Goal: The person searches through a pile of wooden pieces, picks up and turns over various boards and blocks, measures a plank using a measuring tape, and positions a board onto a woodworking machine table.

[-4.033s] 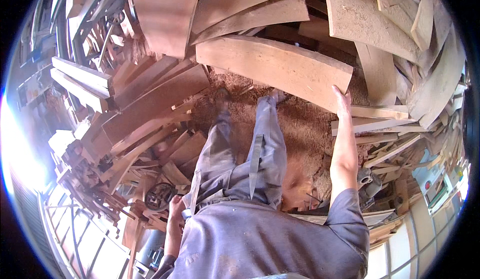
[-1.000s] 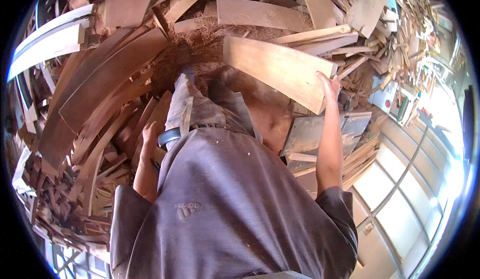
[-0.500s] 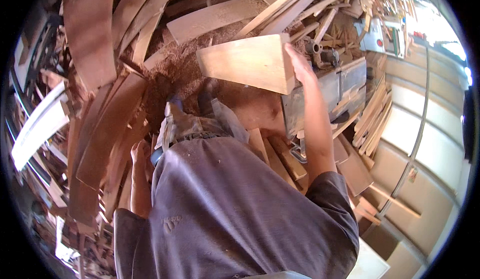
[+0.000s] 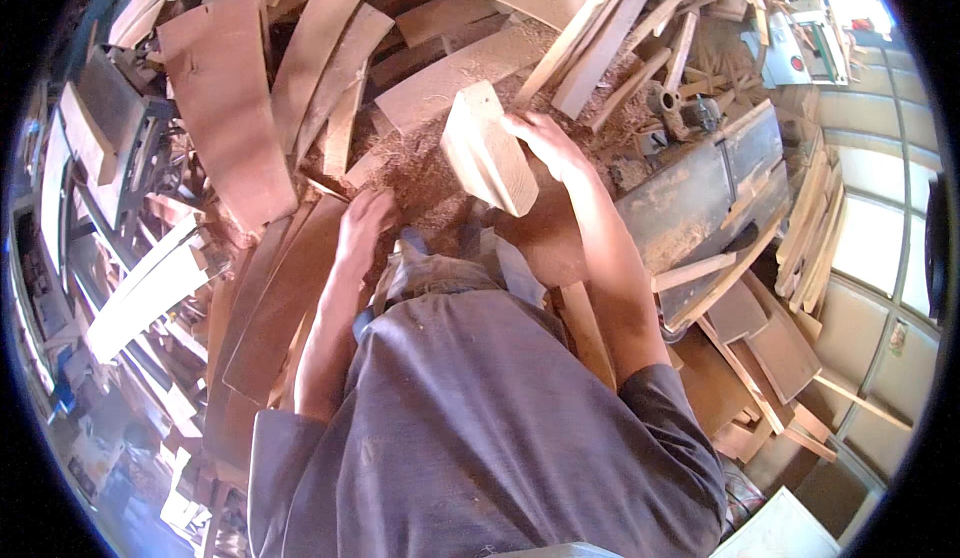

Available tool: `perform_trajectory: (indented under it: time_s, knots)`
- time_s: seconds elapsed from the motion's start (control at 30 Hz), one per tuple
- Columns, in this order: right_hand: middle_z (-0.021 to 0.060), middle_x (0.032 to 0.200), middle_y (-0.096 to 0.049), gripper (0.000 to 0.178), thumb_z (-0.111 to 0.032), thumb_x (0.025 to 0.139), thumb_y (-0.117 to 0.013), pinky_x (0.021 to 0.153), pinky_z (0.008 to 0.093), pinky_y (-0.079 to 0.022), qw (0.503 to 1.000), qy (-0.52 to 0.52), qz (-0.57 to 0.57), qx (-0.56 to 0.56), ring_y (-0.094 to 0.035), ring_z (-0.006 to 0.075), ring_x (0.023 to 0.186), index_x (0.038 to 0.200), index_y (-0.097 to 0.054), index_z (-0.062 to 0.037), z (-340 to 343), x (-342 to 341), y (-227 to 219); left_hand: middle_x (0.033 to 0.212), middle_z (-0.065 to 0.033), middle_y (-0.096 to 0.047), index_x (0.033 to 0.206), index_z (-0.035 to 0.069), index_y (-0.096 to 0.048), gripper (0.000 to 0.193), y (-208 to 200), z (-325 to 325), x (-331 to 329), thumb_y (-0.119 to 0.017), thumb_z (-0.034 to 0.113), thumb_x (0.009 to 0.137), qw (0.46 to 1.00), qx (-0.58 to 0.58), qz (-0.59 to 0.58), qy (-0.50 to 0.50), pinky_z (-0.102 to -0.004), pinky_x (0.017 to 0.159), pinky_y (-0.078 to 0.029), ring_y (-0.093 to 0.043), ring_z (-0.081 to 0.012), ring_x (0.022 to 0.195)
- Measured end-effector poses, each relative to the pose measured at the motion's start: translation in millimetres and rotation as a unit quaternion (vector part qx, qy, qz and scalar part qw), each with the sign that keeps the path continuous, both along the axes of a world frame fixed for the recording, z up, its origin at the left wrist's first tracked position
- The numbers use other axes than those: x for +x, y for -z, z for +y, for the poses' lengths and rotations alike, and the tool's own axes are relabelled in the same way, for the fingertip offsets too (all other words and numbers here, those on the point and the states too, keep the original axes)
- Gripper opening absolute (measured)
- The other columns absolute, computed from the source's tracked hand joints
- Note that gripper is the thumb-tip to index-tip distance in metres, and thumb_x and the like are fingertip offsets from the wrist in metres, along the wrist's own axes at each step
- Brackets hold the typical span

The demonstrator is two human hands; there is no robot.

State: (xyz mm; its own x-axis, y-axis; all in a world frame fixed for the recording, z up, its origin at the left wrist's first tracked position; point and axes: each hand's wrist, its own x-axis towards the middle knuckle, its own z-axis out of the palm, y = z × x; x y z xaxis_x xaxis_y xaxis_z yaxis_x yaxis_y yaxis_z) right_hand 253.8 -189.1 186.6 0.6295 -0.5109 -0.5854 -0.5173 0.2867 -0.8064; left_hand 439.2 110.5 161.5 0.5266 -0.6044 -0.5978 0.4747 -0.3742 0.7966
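My right hand (image 4: 545, 146) grips a pale wooden board (image 4: 490, 153) by its edge, thumb and fingers at its upper right corner. The board is held tilted in front of me, above the sawdust, with its narrow end toward me. My left hand (image 4: 368, 220) is beside it to the left, apart from the board. Its fingers are curled in, and nothing shows in them. Below that hand lies a wide brown curved plank (image 4: 290, 303).
Curved planks (image 4: 225, 98) and loose wood pieces are heaped ahead and to the left. A grey metal machine table (image 4: 680, 203) stands to the right, with thin offcuts (image 4: 808, 228) leaning beyond it. Sawdust (image 4: 425, 183) covers the ground ahead.
The board has turned from broad face to narrower view and moved left and toward me in my right hand. My left hand has risen from my side toward the front. The view has shifted.
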Motion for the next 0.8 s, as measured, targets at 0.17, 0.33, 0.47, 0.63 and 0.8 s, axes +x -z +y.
perform_trajectory:
  time_s: [0.17,0.33,0.47,0.63,0.8]
  knots:
    - [0.0062,0.105,-0.068,0.032,-0.031,0.101,-0.057,0.074,0.028,-0.053,0.971,0.216,0.035,0.097,-0.065,0.0146,0.087,0.116,-0.066,-0.0042,62.4,-69.2,25.4,0.143,-0.0279,-0.047,0.147,-0.008,-0.031,0.093,10.5,-61.8,-19.5,-0.08,0.041,0.085,0.991,-0.054,-0.08,0.088,-0.0406,0.108,-0.041,-0.052,-0.0311,0.129]
    - [-0.0017,0.078,-0.061,0.01,-0.011,0.088,-0.063,0.064,0.027,-0.046,0.991,0.058,0.106,0.053,-0.057,0.0098,0.074,0.089,-0.068,-0.0014,173.6,-202.0,28.2,0.116,-0.0131,-0.06,0.132,-0.001,-0.042,0.077,-12.4,-74.2,-24.4,-0.088,0.02,0.074,0.992,-0.016,-0.074,-0.096,-0.0346,0.09,-0.051,-0.061,-0.02,0.103]
    - [0.0092,0.081,-0.067,0.015,-0.008,0.086,-0.059,0.067,0.0308,-0.045,0.973,0.09,0.213,-0.02,-0.058,0.0149,0.075,0.093,-0.062,0.0062,239.5,-232.5,12.4,0.111,-0.011,-0.063,0.127,-0.002,-0.049,0.062,-0.5,-41.5,-3.2,-0.079,0.005,0.073,0.988,0.012,-0.077,-0.133,-0.035,0.089,-0.052,-0.063,-0.0201,0.099]
    - [0.0082,0.094,-0.07,0.02,-0.012,0.088,-0.062,0.075,0.037,-0.049,0.981,0.058,0.161,-0.096,-0.063,0.017,0.085,0.099,-0.068,0.0038,260.0,-223.2,10.0,0.113,-0.009,-0.062,0.128,0.0,-0.051,0.057,16.3,12.4,26.3,-0.072,0.002,0.075,0.988,0.032,-0.051,-0.143,-0.0361,0.093,-0.049,-0.061,-0.0203,0.102]
    - [0.0092,0.098,-0.07,0.021,-0.014,0.091,-0.06,0.082,0.0378,-0.05,0.941,0.316,-0.026,0.122,-0.066,0.0261,0.091,0.101,-0.07,0.0013,272.0,-186.6,19.7,0.116,-0.0106,-0.06,0.129,0.002,-0.046,0.06,18.0,44.7,46.3,-0.074,0.002,0.076,0.982,0.105,-0.088,-0.127,-0.0397,0.093,-0.05,-0.061,-0.0224,0.106]
